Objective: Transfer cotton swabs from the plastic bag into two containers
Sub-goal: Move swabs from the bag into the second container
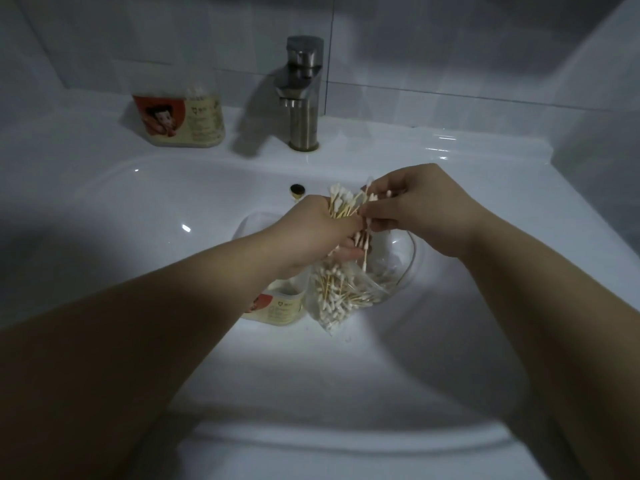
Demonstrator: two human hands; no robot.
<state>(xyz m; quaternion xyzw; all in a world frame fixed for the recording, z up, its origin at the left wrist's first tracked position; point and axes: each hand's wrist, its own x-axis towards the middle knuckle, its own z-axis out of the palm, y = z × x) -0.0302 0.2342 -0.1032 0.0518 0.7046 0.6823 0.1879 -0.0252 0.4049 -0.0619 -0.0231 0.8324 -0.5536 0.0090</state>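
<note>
Over sink (138,202), tips-up swab bundle (341,202) tight in left hand (322,233), upright swab (364,254) between right hand (415,206) fingertips

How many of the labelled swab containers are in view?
2. One container stands on the sink ledge left of the faucet; the other container sits in the basin under the left hand, beside the plastic bag, partly hidden by the wrist.

**Obscured items, sink area**

Nearer the viewer than the faucet (303,91), the left forearm covers most of a labelled container (277,304); only the rim and part of the label show. The print there and on the second container (180,119), left of the faucet, is too blurred to read. Left hand (322,230): fingertips partly hidden among the swab bundle (341,206). The plastic bag (330,299) mouth is hidden beneath that hand. Both arms are cut off by the frame edges.
</note>
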